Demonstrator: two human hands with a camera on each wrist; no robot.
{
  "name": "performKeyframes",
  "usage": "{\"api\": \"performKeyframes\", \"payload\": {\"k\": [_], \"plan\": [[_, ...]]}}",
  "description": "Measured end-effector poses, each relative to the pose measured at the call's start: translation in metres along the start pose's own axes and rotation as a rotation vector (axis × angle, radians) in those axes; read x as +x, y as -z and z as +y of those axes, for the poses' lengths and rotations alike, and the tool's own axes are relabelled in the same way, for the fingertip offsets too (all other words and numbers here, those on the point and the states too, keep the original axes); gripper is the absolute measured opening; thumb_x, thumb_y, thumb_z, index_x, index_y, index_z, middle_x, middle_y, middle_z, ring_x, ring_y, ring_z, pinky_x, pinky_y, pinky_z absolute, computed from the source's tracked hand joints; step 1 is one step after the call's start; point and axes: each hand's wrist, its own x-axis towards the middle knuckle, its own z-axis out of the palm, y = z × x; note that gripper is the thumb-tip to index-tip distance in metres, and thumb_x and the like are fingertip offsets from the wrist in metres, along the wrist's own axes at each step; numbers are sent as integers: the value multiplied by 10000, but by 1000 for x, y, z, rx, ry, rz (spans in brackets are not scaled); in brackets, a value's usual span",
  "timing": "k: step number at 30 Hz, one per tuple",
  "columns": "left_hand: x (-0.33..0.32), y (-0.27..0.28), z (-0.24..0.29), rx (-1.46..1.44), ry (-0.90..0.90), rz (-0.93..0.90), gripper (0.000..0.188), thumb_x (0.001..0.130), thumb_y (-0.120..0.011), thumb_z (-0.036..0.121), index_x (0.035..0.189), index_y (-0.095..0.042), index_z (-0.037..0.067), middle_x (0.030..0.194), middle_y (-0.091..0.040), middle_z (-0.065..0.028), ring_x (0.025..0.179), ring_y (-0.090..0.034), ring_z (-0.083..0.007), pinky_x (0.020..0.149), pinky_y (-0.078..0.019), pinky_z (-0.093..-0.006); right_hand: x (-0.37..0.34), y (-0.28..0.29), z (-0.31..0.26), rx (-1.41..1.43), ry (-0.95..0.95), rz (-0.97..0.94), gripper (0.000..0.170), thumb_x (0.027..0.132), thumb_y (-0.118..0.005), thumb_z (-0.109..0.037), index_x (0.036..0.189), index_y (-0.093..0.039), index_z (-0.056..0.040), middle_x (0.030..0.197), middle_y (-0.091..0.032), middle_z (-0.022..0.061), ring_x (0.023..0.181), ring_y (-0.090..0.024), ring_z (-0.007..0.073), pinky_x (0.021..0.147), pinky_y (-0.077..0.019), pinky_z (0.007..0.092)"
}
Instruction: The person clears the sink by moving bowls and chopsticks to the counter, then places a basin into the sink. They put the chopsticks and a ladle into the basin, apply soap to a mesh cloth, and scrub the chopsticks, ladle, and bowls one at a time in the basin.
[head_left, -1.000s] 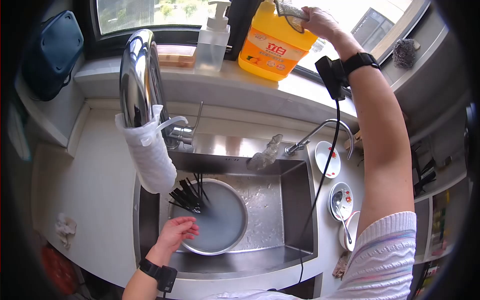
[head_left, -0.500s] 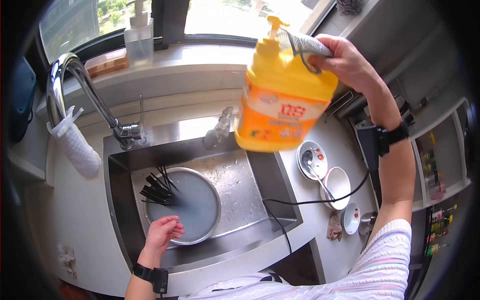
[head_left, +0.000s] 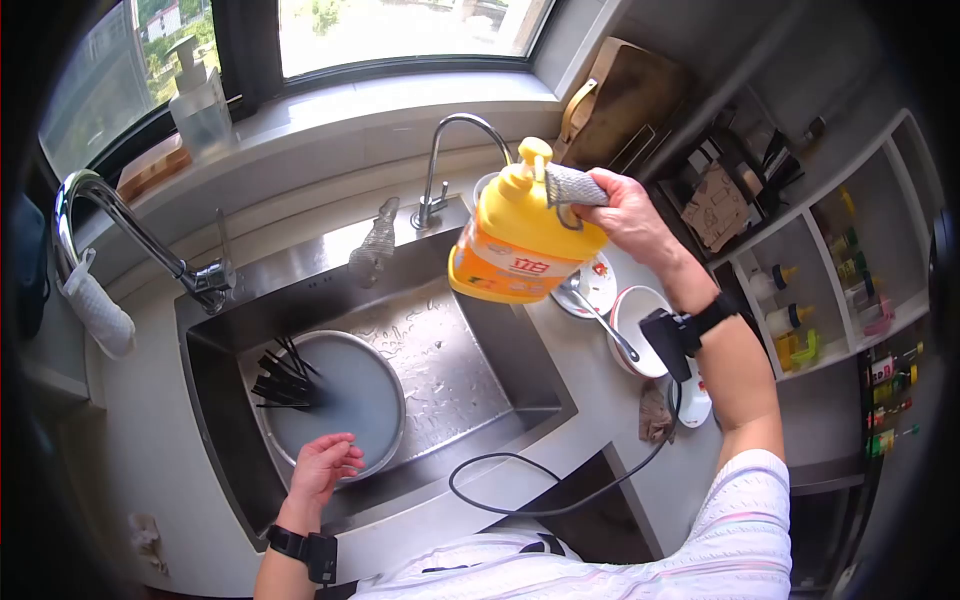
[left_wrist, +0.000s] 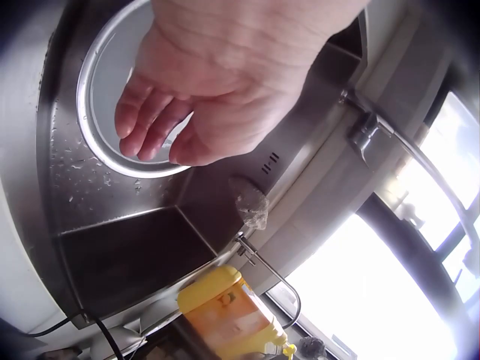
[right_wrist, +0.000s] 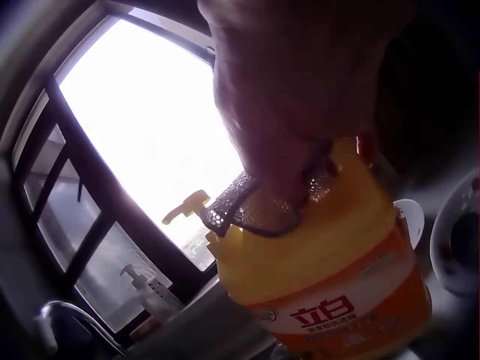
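R hand [head_left: 630,220] out fwd, fingers curled round handle of yellow jug [head_left: 525,245], mesh cloth [head_left: 575,188] at the grip; jug's held up over sink [head_left: 455,350], R side. R-wrist view's dark, so exact finger wrap's hard to tell. L hand [head_left: 325,465] low by basin [head_left: 402,405], fingers loosely bent, holding nothing. Pale counter [head_left: 150,440] round sink, w/ bowls [head_left: 650,315] R; window [head_left: 410,35] behind, shelves [head_left: 830,285] far R.

Steel and mesh [head_left: 577,187] by the sink [head_left: 440,350]

The sink looks like satin metal. Left of it, the faucet [head_left: 145,233] is mirror-bright metal in a textured, cloth-like cover [head_left: 97,312]. Near the sink's far corner I see a smooth, glossy plastic jug [head_left: 525,245] with rough mesh at its top; right of the sink, bowls [head_left: 642,312] shine like glazed ceramic.
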Motion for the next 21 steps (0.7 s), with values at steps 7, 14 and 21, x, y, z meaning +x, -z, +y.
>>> {"api": "performKeyframes", "payload": {"k": [7, 14, 21], "plan": [[1, -16, 0, -2, -12, 14, 195, 828, -551, 116, 980, -549, -8, 787, -617, -110, 652, -613, -178, 551, -496, -251, 29, -3, 45, -147, 68, 59, 192, 721, -613, 7, 906, -573, -24, 778, -604, 61, 760, -540, 108, 727, -427, 254], [0, -14, -5, -30, -25, 45, 190, 826, -550, 111, 976, -550, -6, 785, -616, -110, 649, -611, -181, 546, -491, -258, 44, 24, 63, -644, 194, 105, 308, 646, -633, -60, 945, -581, -112, 922, -578, 39, 952, -519, 252, 817, -388, 370], [9, -21, -8, -22, -17, 84, 159, 820, -539, 85, 952, -546, -2, 747, -615, -111, 605, -614, -194, 501, -490, -253, 48, 47, 69, -886, 142, 155, 289, 689, -614, -102, 967, -593, -177, 937, -577, 17, 927, -503, 242, 804, -356, 400]]}}
